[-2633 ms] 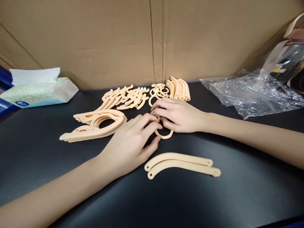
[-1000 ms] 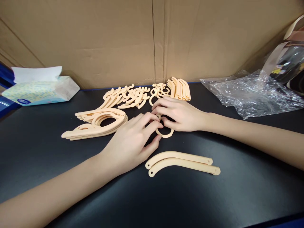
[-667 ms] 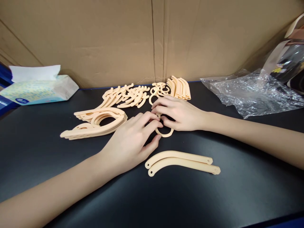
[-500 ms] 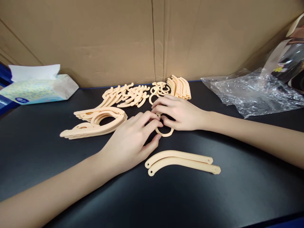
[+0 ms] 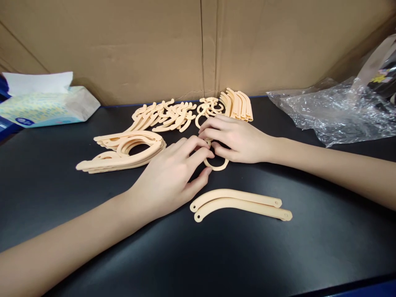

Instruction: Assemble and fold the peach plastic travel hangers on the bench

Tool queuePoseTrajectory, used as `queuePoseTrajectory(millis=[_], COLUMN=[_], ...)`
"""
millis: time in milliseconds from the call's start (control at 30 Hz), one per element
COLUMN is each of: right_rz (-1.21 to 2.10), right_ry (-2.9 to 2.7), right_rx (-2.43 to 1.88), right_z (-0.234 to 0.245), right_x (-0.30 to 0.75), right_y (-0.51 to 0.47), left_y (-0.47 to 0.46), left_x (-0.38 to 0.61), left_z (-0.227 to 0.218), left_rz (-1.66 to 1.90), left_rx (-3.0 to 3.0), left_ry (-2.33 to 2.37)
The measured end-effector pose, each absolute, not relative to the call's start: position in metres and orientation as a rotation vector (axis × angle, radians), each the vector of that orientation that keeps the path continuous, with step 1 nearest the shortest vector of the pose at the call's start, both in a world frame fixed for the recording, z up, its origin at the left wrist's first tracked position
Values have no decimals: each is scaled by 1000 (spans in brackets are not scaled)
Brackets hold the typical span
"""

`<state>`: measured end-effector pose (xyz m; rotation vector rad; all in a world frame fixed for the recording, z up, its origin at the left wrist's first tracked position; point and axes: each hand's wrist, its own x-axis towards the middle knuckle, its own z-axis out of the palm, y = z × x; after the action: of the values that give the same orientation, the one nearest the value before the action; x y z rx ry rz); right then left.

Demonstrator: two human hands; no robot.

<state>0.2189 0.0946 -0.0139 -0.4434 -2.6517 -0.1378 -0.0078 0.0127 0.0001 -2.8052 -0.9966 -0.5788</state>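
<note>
My left hand [image 5: 173,177] and my right hand [image 5: 236,138] meet at the middle of the black table [image 5: 62,206]. Both pinch a small peach plastic ring piece [image 5: 216,166] that rests on the table; its upper part is hidden under the fingers. Just in front of the hands lie two curved peach arms [image 5: 239,204] side by side. To the left of my left hand is a stack of curved hanger parts [image 5: 123,152].
Behind the hands lie a pile of hook pieces [image 5: 167,117], a few ring pieces [image 5: 208,108] and a bundle of curved strips [image 5: 238,105]. A tissue pack [image 5: 43,107] sits far left, crumpled clear plastic [image 5: 334,113] far right. Cardboard [image 5: 154,45] walls the back.
Both hands stay pinched on the ring piece with only slight finger movement. The view has tilted a little, so everything sits slightly higher in the picture.
</note>
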Motion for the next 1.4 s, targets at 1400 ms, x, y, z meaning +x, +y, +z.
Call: queuePoseTrajectory(millis=[1400], right_rz=[-152], right_ry=[-2650], right_rx=[-439], right_z=[-14], right_x=[219], right_y=[95], left_y=[13], left_x=[-8], left_z=[-1], left_rz=[-586], left_rx=[-2799], left_ry=[-986])
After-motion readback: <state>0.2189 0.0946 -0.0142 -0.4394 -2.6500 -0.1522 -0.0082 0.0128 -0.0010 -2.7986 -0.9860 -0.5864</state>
